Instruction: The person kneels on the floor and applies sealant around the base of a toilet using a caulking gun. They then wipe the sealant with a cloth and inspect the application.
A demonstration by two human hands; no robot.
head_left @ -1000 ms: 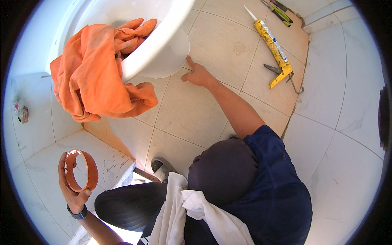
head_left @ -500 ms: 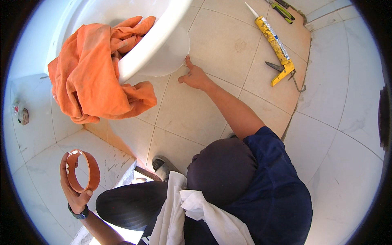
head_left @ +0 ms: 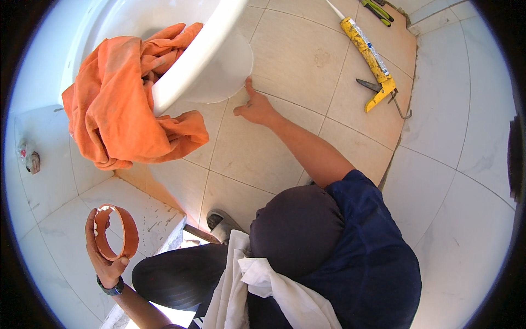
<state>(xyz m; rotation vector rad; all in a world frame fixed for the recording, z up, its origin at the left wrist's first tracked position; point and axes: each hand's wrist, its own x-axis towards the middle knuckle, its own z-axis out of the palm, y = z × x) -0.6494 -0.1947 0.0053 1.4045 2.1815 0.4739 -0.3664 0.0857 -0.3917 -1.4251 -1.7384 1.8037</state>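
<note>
My left hand [head_left: 105,267], with a watch on the wrist, is closed around a short orange-brown ring [head_left: 131,233], like a cut piece of pipe. White paste dabs line part of its edge. My right hand [head_left: 257,108] reaches low over the floor, index finger extended and thumb apart, other fingers curled. Its fingertip meets the lower edge of a white bathroom fixture's rounded base [head_left: 230,71]; whether it presses there I cannot tell. No object shows in that hand. An orange cloth [head_left: 118,104] drapes over the fixture's rim [head_left: 189,74].
A yellow caulking gun [head_left: 368,52] with a tube in it lies on the beige floor tiles [head_left: 296,52], near green-handled pliers [head_left: 378,12]. A small plastic bag [head_left: 28,156] is on the left. White tiled walls [head_left: 433,192] stand around; my knee [head_left: 181,271] is bent.
My left hand and the ring have shifted slightly right and down in the picture. The right fingertip has slid slightly along the base's edge, toward the left. The view itself shifted a little.
</note>
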